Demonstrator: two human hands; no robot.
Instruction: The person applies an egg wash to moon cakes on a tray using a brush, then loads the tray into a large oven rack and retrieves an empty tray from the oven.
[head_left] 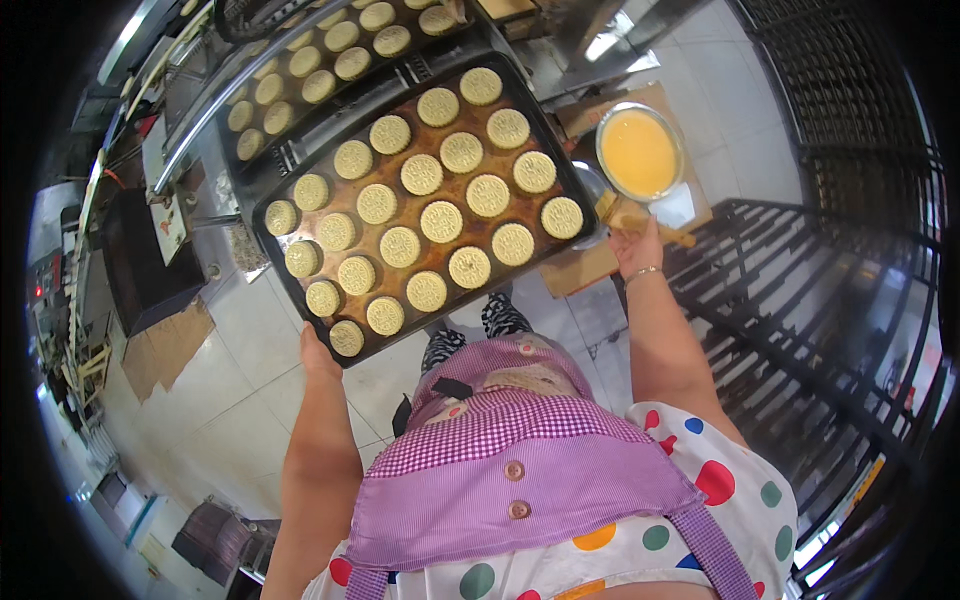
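Note:
A dark baking tray (330, 262) tilts in front of me, bearing rows of round, pale yellow stamped pastries (441, 222). My left hand (318, 352) is closed on its near left corner, thumb along the side and the other fingers hidden below. At the right corner, my right hand (637, 248) is closed around a flat wooden-handled brush (628, 216); whether its fingers also touch the tray I cannot tell. Just beyond that hand stands a clear round bowl (601, 150) of orange-yellow liquid, apparently egg wash (638, 152), on a cardboard box (574, 272).
Behind my tray lies a second tray (395, 78) of similar pastries, beside a curved metal rail (225, 98). A black slatted rack (790, 270) stands close on my right. Torn cardboard (170, 350) lies on the tiled floor (245, 345) at left.

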